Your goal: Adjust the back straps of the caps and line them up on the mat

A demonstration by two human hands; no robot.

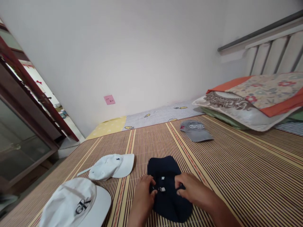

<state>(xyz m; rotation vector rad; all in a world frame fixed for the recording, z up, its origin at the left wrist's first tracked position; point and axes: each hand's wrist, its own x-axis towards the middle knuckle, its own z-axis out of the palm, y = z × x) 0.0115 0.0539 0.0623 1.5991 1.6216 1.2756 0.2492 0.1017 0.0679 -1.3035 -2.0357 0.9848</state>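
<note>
A dark navy cap (pixel 169 205) lies on the striped mat with its inside and back strap showing, its brim pointing away from me. My left hand (pixel 145 192) pinches the cap's left edge beside the strap and its small metal buckle (pixel 162 189). On the opposite edge, my right hand (pixel 189 187) grips the cap between thumb and curled fingers. To the left are a white cap (pixel 109 167) with a small dark emblem and a larger white cap (pixel 68 201) with black letters. A grey cap (pixel 195 130) with white lettering rests farther off to the right.
Striped bamboo mat (pixel 236 176) covers the bed. Stacked pillows (pixel 255 97) lie at the far right, near a white headboard (pixel 276 53). A pink note (pixel 109 99) is stuck to the wall (pixel 142 56). At the left stands a dark red door frame (pixel 40 91).
</note>
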